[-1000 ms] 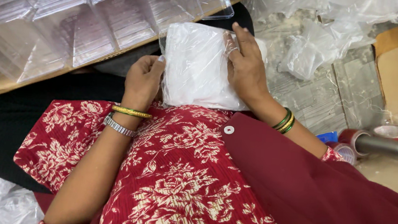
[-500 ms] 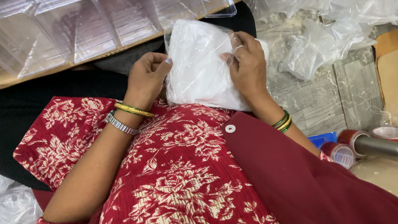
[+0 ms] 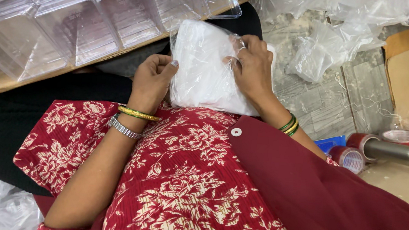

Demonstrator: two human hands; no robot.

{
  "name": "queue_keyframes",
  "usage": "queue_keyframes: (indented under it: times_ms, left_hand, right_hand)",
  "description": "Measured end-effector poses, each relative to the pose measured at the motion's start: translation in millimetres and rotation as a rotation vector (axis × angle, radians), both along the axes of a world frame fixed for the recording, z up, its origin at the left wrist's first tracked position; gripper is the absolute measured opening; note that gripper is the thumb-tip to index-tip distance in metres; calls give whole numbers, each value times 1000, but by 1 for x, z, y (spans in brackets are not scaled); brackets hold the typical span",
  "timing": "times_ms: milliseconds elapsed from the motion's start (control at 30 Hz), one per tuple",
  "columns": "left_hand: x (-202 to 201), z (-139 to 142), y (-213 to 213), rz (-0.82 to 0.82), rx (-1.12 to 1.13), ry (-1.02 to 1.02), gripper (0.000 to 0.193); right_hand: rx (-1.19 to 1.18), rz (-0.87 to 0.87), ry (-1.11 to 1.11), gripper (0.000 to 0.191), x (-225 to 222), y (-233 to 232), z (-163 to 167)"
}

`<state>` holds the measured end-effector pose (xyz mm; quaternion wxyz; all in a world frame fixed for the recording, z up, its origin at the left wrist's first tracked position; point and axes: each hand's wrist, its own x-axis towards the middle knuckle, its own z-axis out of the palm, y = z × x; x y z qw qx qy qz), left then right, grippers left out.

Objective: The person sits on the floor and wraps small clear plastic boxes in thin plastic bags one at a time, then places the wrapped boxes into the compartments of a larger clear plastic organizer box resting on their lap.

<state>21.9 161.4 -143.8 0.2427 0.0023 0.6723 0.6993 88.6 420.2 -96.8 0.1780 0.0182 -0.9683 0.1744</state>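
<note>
White packet [image 3: 206, 70] in clear film rests on her lap. Left hand [image 3: 152, 78] pinches its edge, right hand [image 3: 252, 67] presses flat on top (smoothing film evenly, I judge, avoids wrinkles).

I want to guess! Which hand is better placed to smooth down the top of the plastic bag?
Probably the right hand: it lies flat on top of the white packet in its clear bag, fingers spread. The left hand is curled at the bag's side edge, pinching it.
</note>
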Motion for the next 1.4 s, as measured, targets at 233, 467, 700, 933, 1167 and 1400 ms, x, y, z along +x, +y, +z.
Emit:
queue_keyframes:
  times_ms: [233,467,700,933,1167,1400]
  left_hand:
    - [1,1,0,6,16,18,27]
    - [3,3,0,8,-19,22,26]
    - [3,9,4,-1,-25,44,25]
    - [7,11,3,-7,-22,67,31]
    - [6,1,14,-51,50,68,35]
    - [8,6,10,-63,-21,59,37]
  right_hand:
    - [-155,2,93,20,3,-3,2]
    - [-111,44,98,16,13,-5,-3]
    - [-99,-30,-54,15,7,-8,6]
    - [-61,179,278,22,23,-5,19]
    - [-152,77,54,22,31,6,13]
    - [-174,40,-5,26,19,8,10]
